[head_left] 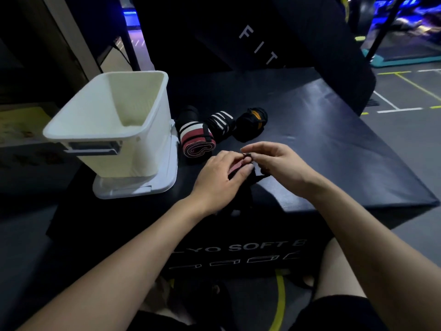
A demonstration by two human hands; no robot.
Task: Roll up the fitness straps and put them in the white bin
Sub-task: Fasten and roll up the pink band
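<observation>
A red and black strap (238, 168) lies on the black soft box (334, 149) between my hands. My left hand (222, 177) curls round its rolled part, and my right hand (276, 163) pinches its black end at the fingertips. Most of this strap is hidden under my hands. Behind them lie a rolled red, white and black strap (196, 139), a black and white striped roll (220, 123), a black roll with an orange stripe (253, 123) and a plain black roll (188, 113). The white bin (107, 125) stands to the left, tilted, with nothing visible inside.
The bin rests on a white lid (143, 187) on the box's left part. A large black pad with white letters (262, 44) leans behind the box. My knees are below the box's front edge, and gym floor with painted lines (405, 91) lies to the right.
</observation>
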